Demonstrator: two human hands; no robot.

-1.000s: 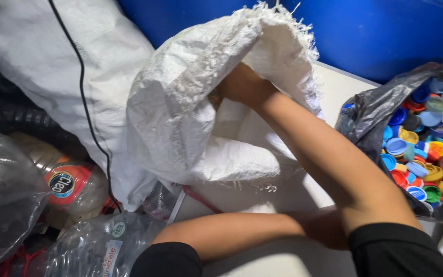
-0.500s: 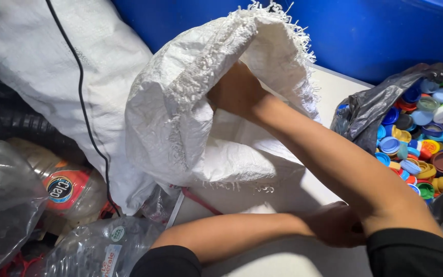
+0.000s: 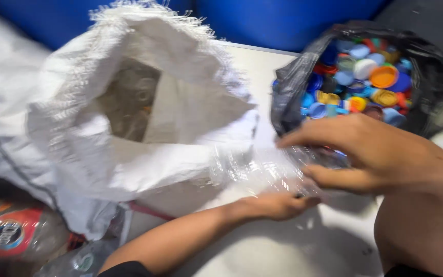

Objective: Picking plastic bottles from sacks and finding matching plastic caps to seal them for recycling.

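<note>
Head camera, looking down at a pale counter (image 3: 303, 251).

A clear, crumpled plastic bottle (image 3: 267, 172) lies near the centre of the view. It is thin, glossy and blurred, so its cap end cannot be made out; its long axis seems to run from about 9 o'clock to 3 o'clock, from the mouth of the sack toward the right hand.

The left hand (image 3: 278, 204), at about 6 o'clock from the bottle, reaches in from the lower left. Its fingers are pressed together under the bottle's lower edge, apparently pinching it, though blur hides the exact grip.

The right hand (image 3: 380, 154), at 3 o'clock, comes in from the lower right. Its fingers are curled and slightly spread, thumb below, closing on the bottle's right end.

At 9 to 11 o'clock sits a large white woven sack (image 3: 129, 133), coarse in texture, with a frayed rim and a wide mouth gaping toward the camera; dim clear plastic shows inside.

At 1 to 2 o'clock a shiny black plastic bag (image 3: 293, 87) stands open, filled with small round bottle caps (image 3: 365, 82) in blue, orange, yellow, red and white.

At 7 to 8 o'clock, in the bottom left corner, lie more crushed clear bottles; one crushed bottle (image 3: 11, 233) carries a red wrap label with a dark round emblem.

Across the top, at 12 o'clock, runs a smooth blue wall (image 3: 283, 20).
</note>
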